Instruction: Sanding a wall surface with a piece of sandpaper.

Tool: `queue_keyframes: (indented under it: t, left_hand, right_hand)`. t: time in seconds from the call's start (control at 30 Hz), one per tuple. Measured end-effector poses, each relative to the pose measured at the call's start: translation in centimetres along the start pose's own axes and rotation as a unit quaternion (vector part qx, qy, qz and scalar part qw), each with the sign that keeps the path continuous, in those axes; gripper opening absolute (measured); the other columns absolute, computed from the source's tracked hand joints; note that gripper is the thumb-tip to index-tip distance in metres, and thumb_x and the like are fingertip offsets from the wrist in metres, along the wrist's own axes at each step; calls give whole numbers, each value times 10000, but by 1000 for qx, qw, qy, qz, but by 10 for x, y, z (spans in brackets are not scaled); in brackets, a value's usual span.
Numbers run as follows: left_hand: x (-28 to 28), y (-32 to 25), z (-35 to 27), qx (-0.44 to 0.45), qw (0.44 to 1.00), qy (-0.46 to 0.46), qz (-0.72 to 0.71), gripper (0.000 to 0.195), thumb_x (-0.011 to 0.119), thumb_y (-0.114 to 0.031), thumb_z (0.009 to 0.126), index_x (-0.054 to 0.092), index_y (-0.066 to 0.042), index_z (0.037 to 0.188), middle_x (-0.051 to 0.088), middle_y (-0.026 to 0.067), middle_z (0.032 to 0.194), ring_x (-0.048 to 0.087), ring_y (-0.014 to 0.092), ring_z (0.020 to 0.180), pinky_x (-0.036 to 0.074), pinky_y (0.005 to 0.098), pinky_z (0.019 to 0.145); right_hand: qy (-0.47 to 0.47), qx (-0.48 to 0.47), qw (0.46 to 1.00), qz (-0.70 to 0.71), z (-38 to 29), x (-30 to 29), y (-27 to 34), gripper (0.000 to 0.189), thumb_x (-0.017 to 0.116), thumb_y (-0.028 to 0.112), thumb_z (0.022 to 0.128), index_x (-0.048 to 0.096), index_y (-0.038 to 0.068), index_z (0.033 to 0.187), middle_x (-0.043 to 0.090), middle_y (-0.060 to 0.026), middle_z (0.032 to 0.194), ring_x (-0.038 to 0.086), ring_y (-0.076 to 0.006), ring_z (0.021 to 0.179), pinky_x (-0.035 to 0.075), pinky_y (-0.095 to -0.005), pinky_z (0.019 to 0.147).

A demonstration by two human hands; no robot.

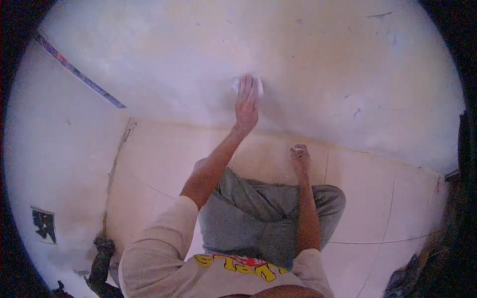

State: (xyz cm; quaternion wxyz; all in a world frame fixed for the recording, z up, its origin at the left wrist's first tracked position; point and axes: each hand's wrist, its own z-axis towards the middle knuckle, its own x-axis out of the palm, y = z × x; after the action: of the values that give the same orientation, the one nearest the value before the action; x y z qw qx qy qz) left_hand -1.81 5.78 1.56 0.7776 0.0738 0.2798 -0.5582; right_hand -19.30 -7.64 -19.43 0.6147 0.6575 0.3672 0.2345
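My left hand point(247, 104) reaches up and presses flat against the pale wall point(316, 67). Under its fingers is a white pad or folded cloth point(259, 85); its exact kind cannot be told. Low in front of the wall, above the floor, is my right hand point(300, 156), its fingers curled. A small pale patch shows among those fingers, and whether it is a held thing is unclear. Scuffs, short cracks and yellowish patches mark the wall around the left hand.
My bent legs in grey trousers point(257, 216) rest on the tiled floor point(365, 212). A dark strip point(82, 76) slants along the left wall. Below it are a square wall opening point(44, 225) and a dark bundled object point(102, 260). Dark material point(413, 275) lies at lower right.
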Motion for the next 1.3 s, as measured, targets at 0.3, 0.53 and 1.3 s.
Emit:
queue_keyframes:
  t: [0.3, 0.53, 1.3]
  left_hand:
    - [1, -1, 55, -2, 997, -72, -12, 447, 407, -47, 899, 397, 18, 1342, 292, 241, 1435, 216, 408, 1353, 182, 464, 1106]
    - [2, -15, 2, -6, 998, -48, -28, 474, 388, -16, 877, 376, 33, 1349, 299, 245, 1429, 215, 421, 1349, 169, 480, 1108]
    - [12, 22, 70, -14, 992, -122, 5, 492, 406, -28, 861, 367, 47, 1346, 295, 263, 1423, 213, 433, 1346, 198, 461, 1103]
  right_hand:
    - [-17, -16, 999, 45, -20, -6, 23, 282, 668, 208, 830, 537, 77, 1043, 556, -27, 707, 510, -104, 544, 424, -277, 446]
    - [-53, -28, 997, 57, 2, 2, 4, 264, 684, 173, 814, 544, 78, 1017, 539, -12, 686, 508, -98, 553, 408, -268, 433]
    - [-19, -22, 999, 14, 20, 6, 13, 295, 699, 188, 788, 527, 123, 1018, 597, -48, 704, 540, -135, 565, 453, -304, 497]
